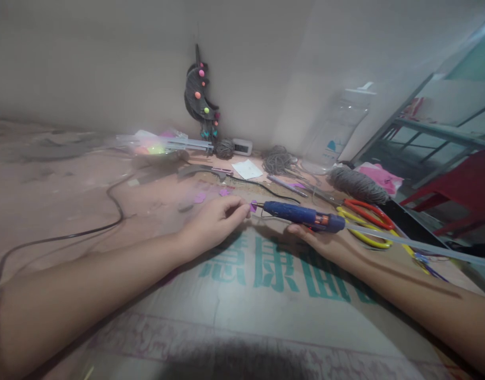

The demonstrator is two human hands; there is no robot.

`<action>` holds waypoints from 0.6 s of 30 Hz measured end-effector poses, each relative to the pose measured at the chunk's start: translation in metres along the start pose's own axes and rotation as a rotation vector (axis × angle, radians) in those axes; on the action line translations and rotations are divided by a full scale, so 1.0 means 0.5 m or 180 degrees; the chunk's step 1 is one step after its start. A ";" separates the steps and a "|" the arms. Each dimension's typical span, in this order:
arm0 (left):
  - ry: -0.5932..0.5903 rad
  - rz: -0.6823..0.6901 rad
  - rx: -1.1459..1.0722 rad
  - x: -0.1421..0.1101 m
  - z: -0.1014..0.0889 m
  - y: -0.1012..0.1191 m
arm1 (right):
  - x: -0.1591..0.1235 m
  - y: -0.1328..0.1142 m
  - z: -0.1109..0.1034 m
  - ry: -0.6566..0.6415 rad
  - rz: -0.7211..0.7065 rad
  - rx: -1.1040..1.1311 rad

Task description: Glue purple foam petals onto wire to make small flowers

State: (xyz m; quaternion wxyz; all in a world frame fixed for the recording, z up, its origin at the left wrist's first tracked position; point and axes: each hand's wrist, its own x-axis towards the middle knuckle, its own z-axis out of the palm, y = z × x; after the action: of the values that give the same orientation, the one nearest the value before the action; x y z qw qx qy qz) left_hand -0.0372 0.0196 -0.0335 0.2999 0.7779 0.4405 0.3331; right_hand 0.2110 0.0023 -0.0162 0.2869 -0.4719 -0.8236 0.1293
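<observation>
Between the thumb and fingers of my left hand [221,221], closed in a pinch, is a small purple paper piece [253,206]. My right hand [311,237] grips a blue glue gun [292,212] from below; most of its fingers are hidden behind the gun. The gun's metal nozzle points left and meets or nearly meets the purple piece. A long clear glue stick [417,244] runs out of the gun's back end. Just beyond my left hand, more purple pieces [200,197] lie on the table.
Scissors with red handles [369,210] and yellow-handled scissors [365,235] lie right. Behind are grey yarn [280,160], a white paper square [247,169] and a clear bottle [337,129]. A grey crescent ornament with coloured balls [201,92] leans on the wall. A black cord [118,211] crosses left.
</observation>
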 end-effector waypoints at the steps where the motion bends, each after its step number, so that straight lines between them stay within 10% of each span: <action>1: -0.0005 0.0004 -0.0001 0.000 0.000 -0.001 | 0.000 0.002 0.001 -0.0001 0.0017 0.0126; 18: -0.0003 -0.0006 0.0077 -0.001 0.000 -0.003 | -0.001 0.017 0.009 0.0087 0.0103 0.0264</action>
State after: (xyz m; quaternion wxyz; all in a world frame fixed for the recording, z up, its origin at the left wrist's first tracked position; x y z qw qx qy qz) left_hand -0.0381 0.0200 -0.0350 0.2909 0.7812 0.4452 0.3271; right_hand 0.2144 0.0065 -0.0242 0.3152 -0.4746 -0.8058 0.1615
